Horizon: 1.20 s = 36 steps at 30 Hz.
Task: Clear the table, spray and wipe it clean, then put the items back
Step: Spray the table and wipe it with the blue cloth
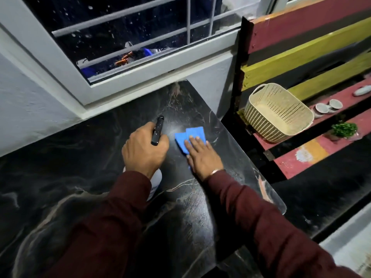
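Gripping the neck of a spray bottle (156, 135), the left hand (143, 150) is closed around it, with the black nozzle pointing up and away toward the window and the white body of the bottle showing below the wrist. Just to its right, the right hand (203, 157) lies flat with the fingers stretched out, pressing down on a folded blue cloth (189, 138); the palm covers the near part of the cloth, while its far corners stick out beyond the fingertips. A thin bracelet (215, 171) sits at the right wrist, and both arms wear dark red sleeves (261, 217).

The cloth rests on the black marbled table (90, 197), toward its far right portion, near the right edge. A pale, hazy patch shows on the surface between the nozzle and the cloth. The two hands are close together but not touching.

Beyond the table's far edge stands a white-framed window (140, 63) with bars, its glass speckled with drops. To the right, apart from the table, a slatted bench (311, 49) painted red and yellow holds a cream perforated basket (278, 113), tilted on its side against the slats. Farther right on the bench lie two small bowls (328, 107) and a small green plant (344, 130).
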### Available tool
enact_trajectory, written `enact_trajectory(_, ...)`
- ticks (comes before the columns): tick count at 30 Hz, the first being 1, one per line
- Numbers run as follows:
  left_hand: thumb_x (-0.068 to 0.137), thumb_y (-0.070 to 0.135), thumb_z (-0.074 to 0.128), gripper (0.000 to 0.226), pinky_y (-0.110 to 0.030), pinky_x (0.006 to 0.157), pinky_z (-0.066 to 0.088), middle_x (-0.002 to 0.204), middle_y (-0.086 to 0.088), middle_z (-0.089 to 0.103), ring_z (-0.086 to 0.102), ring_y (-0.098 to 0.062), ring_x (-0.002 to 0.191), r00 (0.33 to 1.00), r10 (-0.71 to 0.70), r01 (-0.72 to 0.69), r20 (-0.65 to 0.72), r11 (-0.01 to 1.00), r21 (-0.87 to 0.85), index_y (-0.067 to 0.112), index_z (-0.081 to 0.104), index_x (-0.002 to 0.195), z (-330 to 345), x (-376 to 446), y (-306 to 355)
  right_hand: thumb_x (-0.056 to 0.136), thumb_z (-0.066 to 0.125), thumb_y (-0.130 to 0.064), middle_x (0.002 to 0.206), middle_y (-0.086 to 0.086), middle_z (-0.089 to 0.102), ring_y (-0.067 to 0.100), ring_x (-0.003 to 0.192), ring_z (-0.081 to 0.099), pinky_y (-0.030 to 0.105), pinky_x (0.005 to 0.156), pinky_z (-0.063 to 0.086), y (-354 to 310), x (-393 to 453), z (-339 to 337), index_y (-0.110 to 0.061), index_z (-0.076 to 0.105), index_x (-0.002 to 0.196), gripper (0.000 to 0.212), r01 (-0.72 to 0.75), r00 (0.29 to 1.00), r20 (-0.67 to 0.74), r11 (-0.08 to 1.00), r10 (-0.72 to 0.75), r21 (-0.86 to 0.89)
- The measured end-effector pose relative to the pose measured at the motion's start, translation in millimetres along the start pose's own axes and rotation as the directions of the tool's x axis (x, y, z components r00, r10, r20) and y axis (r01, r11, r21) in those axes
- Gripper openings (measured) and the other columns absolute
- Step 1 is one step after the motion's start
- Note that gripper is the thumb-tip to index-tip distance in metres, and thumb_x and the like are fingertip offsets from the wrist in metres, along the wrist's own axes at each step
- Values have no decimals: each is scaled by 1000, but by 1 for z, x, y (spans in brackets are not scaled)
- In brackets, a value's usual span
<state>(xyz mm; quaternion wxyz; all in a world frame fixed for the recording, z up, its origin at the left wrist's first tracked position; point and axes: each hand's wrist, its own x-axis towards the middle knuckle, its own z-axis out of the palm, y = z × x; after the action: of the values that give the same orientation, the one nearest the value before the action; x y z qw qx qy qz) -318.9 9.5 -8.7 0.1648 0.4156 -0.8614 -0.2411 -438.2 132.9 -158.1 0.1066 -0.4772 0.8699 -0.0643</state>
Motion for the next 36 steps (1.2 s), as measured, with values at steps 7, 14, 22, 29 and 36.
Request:
enact_trajectory(7, 81, 38, 50, 26, -42, 67, 47, 69, -2, 55, 55, -36, 72, 997, 70, -70, 46, 998, 9, 15, 43, 73, 38, -7, 40, 100, 30, -37, 159, 7, 17, 26, 146, 14, 46, 116, 13, 58, 29, -17, -16, 22, 150, 55, -312, 949, -15, 948, 314, 58)
enact_trajectory(14, 83, 33, 54, 21, -36, 65, 36, 69, 2, 54, 51, -28, 70, 989, 79, -77, 122, 997, -16, 17, 45, 73, 54, -34, 89, 97, 23, -40, 157, 5, 23, 24, 145, 21, 44, 116, 21, 74, -127, 2, -16, 26, 149, 58, -450, 892, -13, 888, 453, 99)
enact_trajectory(22, 84, 36, 55, 19, -36, 68, 38, 75, 3, 59, 52, -27, 72, 983, 111, -108, 147, 994, -29, 19, 49, 77, 54, -53, 111, 99, 0, -44, 152, 8, 35, 26, 141, 31, 41, 112, 18, 63, -247, 11, -13, 37, 145, 67, -576, 817, 9, 814, 577, 73)
enact_trajectory(29, 83, 31, 55, 18, -35, 65, 37, 67, 3, 54, 52, -24, 66, 991, 94, -92, 92, 995, -27, 18, 48, 73, 28, -45, 76, 93, 23, -35, 153, 15, 31, 35, 142, 27, 46, 116, 18, 40, -160, 9, -8, 35, 145, 60, -577, 805, -73, 806, 588, 132)
enact_trajectory(36, 83, 32, 56, 16, -39, 68, 45, 70, 1, 59, 56, -27, 69, 998, 38, -37, 46, 999, -22, 16, 55, 78, -13, -31, 17, 91, 34, -44, 151, 11, 36, 30, 142, 27, 45, 117, 16, -68, -98, 23, -13, 39, 144, 61, -219, 974, -47, 972, 223, 83)
